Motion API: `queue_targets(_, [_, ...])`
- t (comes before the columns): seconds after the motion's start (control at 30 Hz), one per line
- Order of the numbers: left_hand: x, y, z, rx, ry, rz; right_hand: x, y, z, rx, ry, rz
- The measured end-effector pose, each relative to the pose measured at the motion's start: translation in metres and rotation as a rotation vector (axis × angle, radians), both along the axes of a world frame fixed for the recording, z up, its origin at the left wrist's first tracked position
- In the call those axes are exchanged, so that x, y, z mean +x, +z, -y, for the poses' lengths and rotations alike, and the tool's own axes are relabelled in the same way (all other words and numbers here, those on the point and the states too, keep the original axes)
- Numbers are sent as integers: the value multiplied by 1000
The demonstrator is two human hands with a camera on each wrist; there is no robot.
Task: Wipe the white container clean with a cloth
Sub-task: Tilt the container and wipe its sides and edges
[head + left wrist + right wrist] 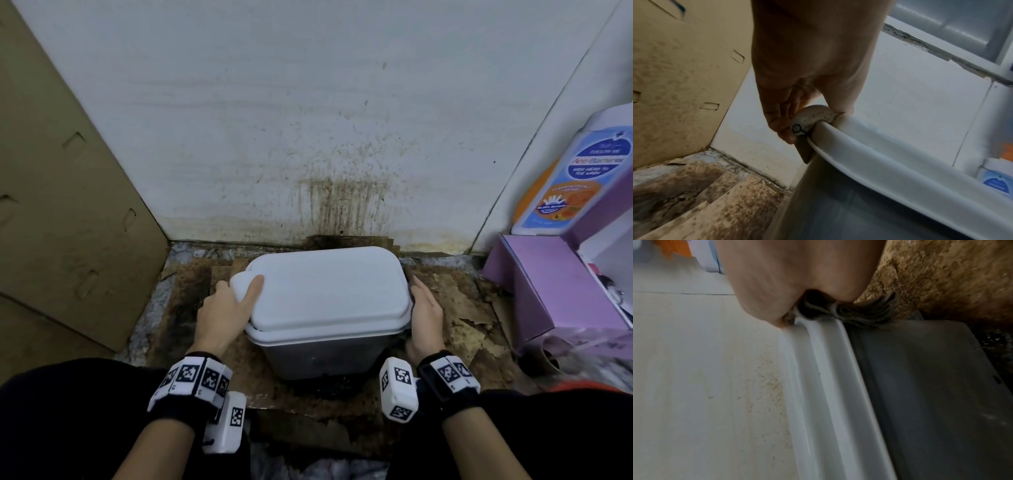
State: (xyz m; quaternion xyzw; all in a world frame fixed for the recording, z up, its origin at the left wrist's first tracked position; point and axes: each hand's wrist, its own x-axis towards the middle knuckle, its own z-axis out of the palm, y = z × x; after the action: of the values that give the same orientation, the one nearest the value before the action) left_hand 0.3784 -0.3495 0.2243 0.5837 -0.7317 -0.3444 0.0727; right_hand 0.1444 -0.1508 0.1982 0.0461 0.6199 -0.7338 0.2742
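Observation:
The white container (325, 291) with its lid on stands on the stained floor against the wall; its lower body is grey. My left hand (233, 301) grips the lid's tab at the left corner, thumb on top. In the left wrist view the fingers (781, 123) curl under that speckled tab beside the rim (890, 162). My right hand (424, 308) holds a dark folded cloth (412, 305) against the container's right side. In the right wrist view the cloth (865, 311) bunches under my palm (787, 280) at the end of the white rim (828, 386).
A cardboard sheet (68, 205) leans at the left. The wall (342, 192) behind is streaked with brown stains. A purple box (555, 291) and a wash bottle (582, 178) stand at the right. Torn, soiled board (191, 301) covers the floor.

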Motion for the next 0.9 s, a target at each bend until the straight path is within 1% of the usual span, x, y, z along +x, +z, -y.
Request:
queue_targets(0.17, [-11, 4, 3, -90, -61, -16, -1, -3, -3, 32, -78, -44])
queue_targets(0.27, [-17, 5, 10, -96, -82, -39, 7, -6, -5, 38, -120, -48])
queue_targets(0.4, [-21, 4, 17, -92, -90, -34, 14, -6, -3, 33, -84, -87])
queue_targets(0.53, [-16, -1, 23, -36, -62, -28, 22, -11, 4, 84, -36, -101])
queue_targets(0.83, [-12, -5, 26, -36, -51, 7, 25, -3, 9, 87, -66, -91])
queue_targets(0.9, [-10, -6, 27, -11, -52, -1, 27, -2, 9, 93, -78, -92])
